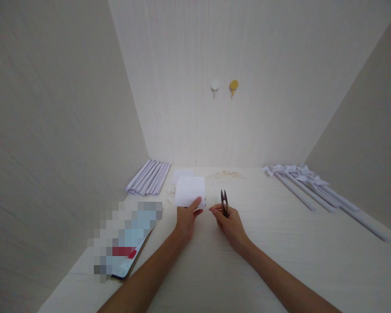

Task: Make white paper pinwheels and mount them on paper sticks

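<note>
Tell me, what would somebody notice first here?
Probably the two hands in the middle of the pale table: the left hand pinches a white paper sheet, and the right hand holds small dark snips. Rolled paper tubes lie at the back left.

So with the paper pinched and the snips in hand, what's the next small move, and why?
Probably bring the small black thread snips in the right hand to the white paper square's near corner: the left hand pinches it there, blades apart from it.
</note>
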The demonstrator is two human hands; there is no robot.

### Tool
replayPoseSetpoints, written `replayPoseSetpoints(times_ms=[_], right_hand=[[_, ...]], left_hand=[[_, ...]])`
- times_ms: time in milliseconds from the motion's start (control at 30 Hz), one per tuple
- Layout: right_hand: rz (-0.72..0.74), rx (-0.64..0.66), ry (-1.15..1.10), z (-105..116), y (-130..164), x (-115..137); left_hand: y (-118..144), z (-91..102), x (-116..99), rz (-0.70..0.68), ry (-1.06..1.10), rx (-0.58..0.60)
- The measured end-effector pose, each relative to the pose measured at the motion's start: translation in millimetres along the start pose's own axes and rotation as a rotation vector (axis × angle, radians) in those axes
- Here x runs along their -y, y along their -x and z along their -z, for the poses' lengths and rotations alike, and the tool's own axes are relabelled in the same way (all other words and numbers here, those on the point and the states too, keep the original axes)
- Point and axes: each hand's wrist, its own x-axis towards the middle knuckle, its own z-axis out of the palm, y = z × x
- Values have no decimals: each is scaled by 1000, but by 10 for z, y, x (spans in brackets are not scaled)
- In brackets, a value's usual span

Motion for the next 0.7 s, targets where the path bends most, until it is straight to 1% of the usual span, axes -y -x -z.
replayPoseSetpoints(times_ms=[100,167,400,533,700], right_hand=[[5,30,-8,10,-1,-1],[4,34,-10,19,-2,-4],[6,3,22,31,-19,-15],[8,-4,33,27,-18,-6],[-18,-25,17,13,-4,10]], left_hand=[[57,-26,36,11,-80,53],[83,-40,48,-5,-142,73],[91,-54,31,-62,-260,47],[101,-62,24,-92,-283,54],[117,-61,17,-97,-294,64]])
